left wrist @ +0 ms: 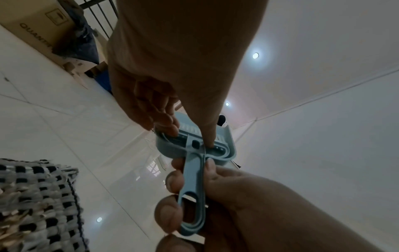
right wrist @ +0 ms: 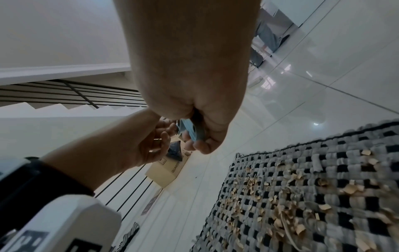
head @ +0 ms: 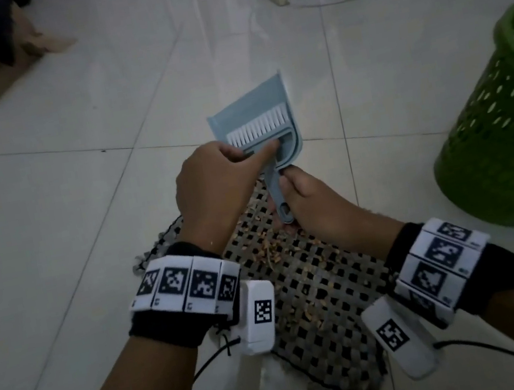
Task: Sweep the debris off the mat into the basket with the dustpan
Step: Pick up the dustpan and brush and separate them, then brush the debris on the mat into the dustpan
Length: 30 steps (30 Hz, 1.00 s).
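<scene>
Light, stiff plastic dustpan (head: 263, 114): right hand (head: 310, 201) gripping handle at 6 o'clock; left hand (head: 212, 182) pinching nested brush (head: 255, 126), likely slick.

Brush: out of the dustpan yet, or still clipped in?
Still clipped in: the brush lies nested inside the dustpan, handles stacked, left hand fingering it.

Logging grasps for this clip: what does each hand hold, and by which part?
Right hand grips the pale blue plastic dustpan by its handle; left hand pinches the white-bristled brush nested in it, at its back.
</scene>
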Each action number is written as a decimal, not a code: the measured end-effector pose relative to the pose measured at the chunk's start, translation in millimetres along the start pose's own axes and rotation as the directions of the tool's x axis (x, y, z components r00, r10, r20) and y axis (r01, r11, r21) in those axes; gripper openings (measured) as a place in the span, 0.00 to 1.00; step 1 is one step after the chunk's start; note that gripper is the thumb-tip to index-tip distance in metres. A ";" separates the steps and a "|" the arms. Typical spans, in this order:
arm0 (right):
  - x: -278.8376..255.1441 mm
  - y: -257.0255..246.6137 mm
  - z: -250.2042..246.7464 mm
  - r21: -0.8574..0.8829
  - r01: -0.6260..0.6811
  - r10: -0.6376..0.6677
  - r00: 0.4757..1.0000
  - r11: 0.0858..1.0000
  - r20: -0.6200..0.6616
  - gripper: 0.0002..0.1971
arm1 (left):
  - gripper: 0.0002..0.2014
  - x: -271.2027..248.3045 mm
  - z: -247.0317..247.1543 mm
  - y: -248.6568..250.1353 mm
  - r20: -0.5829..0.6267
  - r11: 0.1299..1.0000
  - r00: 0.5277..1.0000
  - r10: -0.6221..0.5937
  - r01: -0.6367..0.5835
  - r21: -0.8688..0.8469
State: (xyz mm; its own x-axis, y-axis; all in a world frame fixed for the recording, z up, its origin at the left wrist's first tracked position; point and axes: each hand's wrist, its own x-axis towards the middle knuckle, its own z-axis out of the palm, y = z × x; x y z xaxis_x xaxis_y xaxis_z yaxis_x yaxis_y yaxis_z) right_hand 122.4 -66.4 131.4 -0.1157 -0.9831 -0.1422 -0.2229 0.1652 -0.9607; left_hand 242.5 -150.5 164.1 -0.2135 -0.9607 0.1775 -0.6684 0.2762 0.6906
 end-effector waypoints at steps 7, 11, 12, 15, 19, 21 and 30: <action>-2.3 0.3 8.3 -0.076 0.056 -0.053 0.998 0.996 0.036 0.12 | 0.24 -9.4 4.4 -7.0 0.068 1.000 0.998 0.010 -0.012 0.028; 0.2 6.7 8.3 0.027 -0.032 0.031 0.999 0.999 0.029 0.13 | 0.26 -11.8 7.4 -18.4 0.125 0.992 0.990 -0.068 0.081 -0.102; 2.2 8.9 8.2 0.038 -0.046 0.046 0.999 0.998 0.023 0.14 | 0.26 -13.3 8.0 -20.3 0.117 0.985 0.990 -0.076 0.092 -0.144; 7.8 13.2 10.6 0.117 -0.097 0.096 0.995 0.988 0.014 0.16 | 0.28 -18.1 12.6 -23.1 0.084 0.962 0.992 -0.093 0.111 -0.249; 15.6 26.1 7.8 0.316 -0.218 0.234 0.972 0.923 -0.012 0.19 | 0.25 -12.6 8.6 -20.9 0.099 0.896 0.981 -0.164 0.191 -0.402; 18.3 32.7 -0.6 0.301 -0.253 0.283 0.957 0.920 -0.061 0.20 | 0.19 -3.9 1.3 -14.8 0.070 0.845 0.975 -0.211 0.218 -0.488; 25.6 41.2 -22.8 0.421 -0.347 0.408 0.911 0.838 -0.062 0.16 | 0.14 74.0 -1.5 -0.5 0.136 0.573 0.886 -0.442 0.396 -0.717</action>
State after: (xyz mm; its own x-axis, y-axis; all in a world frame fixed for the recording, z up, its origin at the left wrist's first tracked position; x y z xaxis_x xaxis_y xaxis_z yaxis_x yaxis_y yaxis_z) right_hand 88.2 -83.0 93.6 -0.2565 -0.8231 -0.5066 0.2605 0.4459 -0.8563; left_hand 228.0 -221.8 178.0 0.0092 -0.9698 -0.2438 0.0436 -0.2432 0.9690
